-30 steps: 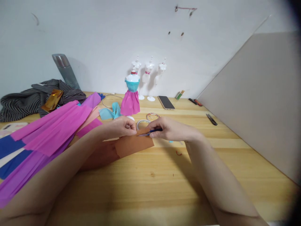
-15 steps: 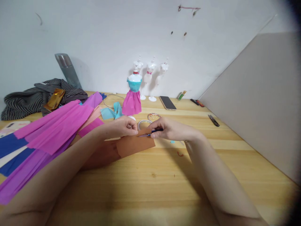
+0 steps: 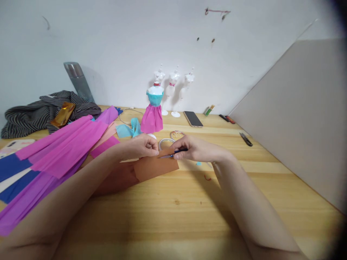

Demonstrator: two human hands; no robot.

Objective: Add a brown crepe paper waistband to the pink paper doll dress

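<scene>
My left hand (image 3: pixel 145 145) pinches the upper edge of a brown-orange sheet (image 3: pixel 155 168), which looks like crepe paper or thin cloth. In my right hand (image 3: pixel 191 148) is a pair of small scissors (image 3: pixel 168 156) with dark handles, its blades pointing left across the sheet near the left fingertips. The sheet slants over the table, and its darker part runs left beneath my left forearm. Just beyond my hands lies a white tape roll (image 3: pixel 164 141), partly hidden. A small mannequin (image 3: pixel 155 99) in a turquoise top and pink skirt stands behind them.
Pink, purple and blue sheets (image 3: pixel 67 148) spread over the left side. Several white mannequins (image 3: pixel 173 81) line the wall. A phone (image 3: pixel 193 118) and a dark cutter (image 3: pixel 245 139) lie to the right. A bottle (image 3: pixel 78 81) rises behind striped cloth (image 3: pixel 32 112).
Almost nothing differs. Both hands, the scissors and the sheet keep their places; the view has shifted very slightly.
</scene>
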